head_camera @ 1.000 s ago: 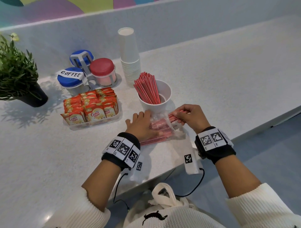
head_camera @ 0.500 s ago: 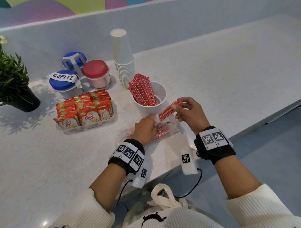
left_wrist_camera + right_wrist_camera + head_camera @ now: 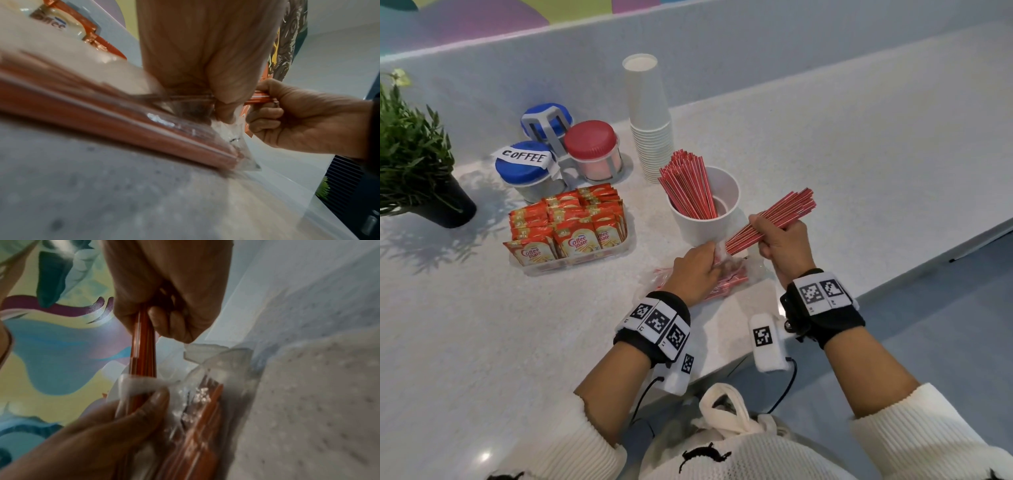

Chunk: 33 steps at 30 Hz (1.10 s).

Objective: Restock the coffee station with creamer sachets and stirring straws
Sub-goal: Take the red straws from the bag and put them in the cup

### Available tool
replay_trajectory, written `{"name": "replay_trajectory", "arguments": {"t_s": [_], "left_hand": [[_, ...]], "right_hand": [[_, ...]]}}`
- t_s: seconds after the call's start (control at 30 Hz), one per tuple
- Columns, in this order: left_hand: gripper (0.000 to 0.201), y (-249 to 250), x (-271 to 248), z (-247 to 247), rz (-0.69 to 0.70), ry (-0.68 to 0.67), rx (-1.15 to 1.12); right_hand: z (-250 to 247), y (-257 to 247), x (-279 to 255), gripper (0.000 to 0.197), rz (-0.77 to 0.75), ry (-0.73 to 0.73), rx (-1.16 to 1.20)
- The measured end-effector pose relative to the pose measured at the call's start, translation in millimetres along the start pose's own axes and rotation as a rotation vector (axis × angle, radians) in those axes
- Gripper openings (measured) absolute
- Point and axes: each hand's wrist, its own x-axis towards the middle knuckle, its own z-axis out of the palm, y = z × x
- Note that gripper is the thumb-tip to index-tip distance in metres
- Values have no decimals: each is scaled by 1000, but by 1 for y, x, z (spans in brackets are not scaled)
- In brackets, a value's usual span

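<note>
Your right hand (image 3: 779,240) grips the straws (image 3: 774,219), axis slanting upper right; cup (image 3: 705,219) sits immediately left. Left hand (image 3: 697,270) pinches the bag (image 3: 736,270).

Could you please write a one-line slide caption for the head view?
Right hand draws a bundle of red straws from the plastic bag pinned by the left hand, beside the white cup.

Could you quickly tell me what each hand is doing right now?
Left hand: pinching the mouth of the plastic straw bag.
Right hand: gripping a bundle of red stirring straws.
</note>
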Motion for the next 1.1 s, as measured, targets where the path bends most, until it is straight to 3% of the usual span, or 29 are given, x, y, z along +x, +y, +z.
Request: {"name": "replay_trajectory", "arguments": {"t_s": [0.17,0.3,0.43,0.6,0.83,1.1], "left_hand": [[5,5,-1,-2,2,-21,39],[8,4,-4,-2,-3,-12,49],[44,2,-11,-8,40,57,64],[42,5,-17,-29,59,-49,29],[86,-5,-13,-23,-158,-279,393],[89,-3,-10,-20,-178,-266,401]], "right_hand": [[16,6,-10,26,-14,-71,-51],[17,7,-6,29,-98,30,-127],[9,-5,2,31,-119,134,-114],[8,-11,5,28,-184,123,-61],[12,-13,1,26,-236,148,-45],[19,14,-8,24,-134,93,-156]]}}
